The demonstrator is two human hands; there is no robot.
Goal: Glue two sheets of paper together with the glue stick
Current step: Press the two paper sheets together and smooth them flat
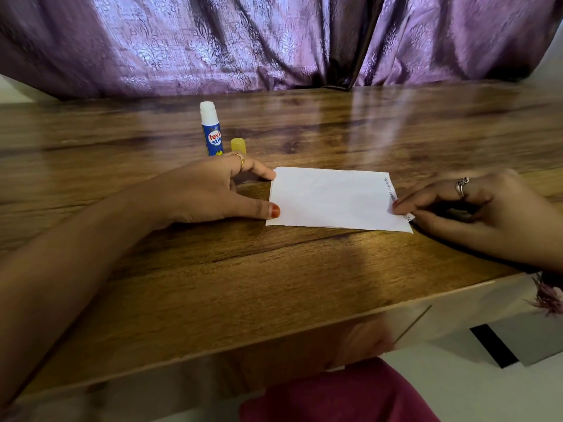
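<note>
Head view showed a wooden table point(274, 269); on it lay the paper point(332, 197), long axis left to right, apparently steadied for alignment; the left hand point(210, 190) touched its left edge, fingers extended; the right hand point(463, 202) pinched its right corner; the uncapped glue stick point(211, 129) stood upright beside its cap point(238, 145).

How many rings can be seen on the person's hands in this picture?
2. A gold ring sits on a finger of the left hand; a silver ring sits on a finger of the right hand. Curled fingers may hide more.
</note>
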